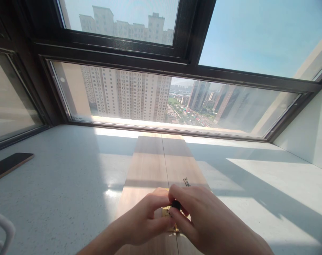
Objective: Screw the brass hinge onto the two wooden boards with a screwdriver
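Two pale wooden boards [147,159] lie side by side on the sill, with a thin seam between them. Over that seam sits a yellow, brass-coloured hinge [165,212], mostly covered by my hands. My left hand [142,217] is closed around it, thumb and fingers at its edges. In my right hand [200,212], thumb and fingers pinch the black end of what looks like a screwdriver [176,204], held upright above the hinge. Its lower part is hidden. Several small screws [186,182] lie loose on the right board, just beyond my right hand.
A pale speckled windowsill [70,184] surrounds the boards. At the left edge lies a dark flat phone-like slab [9,164], above a white curved handle or tube [6,226]. A dark-framed window [123,65] closes off the far side, and a wall stands at right.
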The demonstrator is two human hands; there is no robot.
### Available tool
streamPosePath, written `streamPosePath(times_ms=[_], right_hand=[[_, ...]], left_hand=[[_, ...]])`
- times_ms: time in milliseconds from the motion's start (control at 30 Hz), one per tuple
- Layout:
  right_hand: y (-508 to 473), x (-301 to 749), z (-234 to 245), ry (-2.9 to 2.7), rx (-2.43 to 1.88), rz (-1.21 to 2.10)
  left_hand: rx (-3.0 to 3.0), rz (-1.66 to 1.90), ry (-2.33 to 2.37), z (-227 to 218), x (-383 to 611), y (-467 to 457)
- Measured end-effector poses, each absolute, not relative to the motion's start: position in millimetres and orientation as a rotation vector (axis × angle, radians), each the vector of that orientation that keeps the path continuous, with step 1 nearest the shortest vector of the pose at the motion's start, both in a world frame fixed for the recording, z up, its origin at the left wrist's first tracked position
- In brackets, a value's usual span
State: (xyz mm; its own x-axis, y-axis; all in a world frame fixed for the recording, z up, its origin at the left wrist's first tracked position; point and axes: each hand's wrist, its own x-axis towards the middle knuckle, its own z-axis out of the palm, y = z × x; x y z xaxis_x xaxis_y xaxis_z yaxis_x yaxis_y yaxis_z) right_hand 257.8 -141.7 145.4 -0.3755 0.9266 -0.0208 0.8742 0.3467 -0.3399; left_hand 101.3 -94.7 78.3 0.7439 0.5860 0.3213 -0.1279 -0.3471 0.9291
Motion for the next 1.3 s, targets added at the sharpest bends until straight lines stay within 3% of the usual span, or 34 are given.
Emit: streamPosePath(times_ms=[267,600,867,1033,1300], right_hand=[[-139.4,251.2,149.3,-2.445,-1.511,0.524],[-137.1,255.0,139.6,-2.435,-1.616,0.395],[-136.8,250.5,138.5,-2.436,-1.575,0.446],[-134.8,251.1,131.4,-2.449,-1.648,0.298],[-133.5,255.5,131.5,-2.397,-1.615,0.353]], left_hand=[[1.663,0.945,0.733,47.4,109.1,-96.3],[1.789,0.777,0.436,67.1,100.3,-89.7],[1.593,0.888,0.698,48.8,107.8,-93.2],[1.705,0.906,0.625,59.0,107.6,-95.2],[1.702,0.896,0.556,58.0,103.2,-89.6]])
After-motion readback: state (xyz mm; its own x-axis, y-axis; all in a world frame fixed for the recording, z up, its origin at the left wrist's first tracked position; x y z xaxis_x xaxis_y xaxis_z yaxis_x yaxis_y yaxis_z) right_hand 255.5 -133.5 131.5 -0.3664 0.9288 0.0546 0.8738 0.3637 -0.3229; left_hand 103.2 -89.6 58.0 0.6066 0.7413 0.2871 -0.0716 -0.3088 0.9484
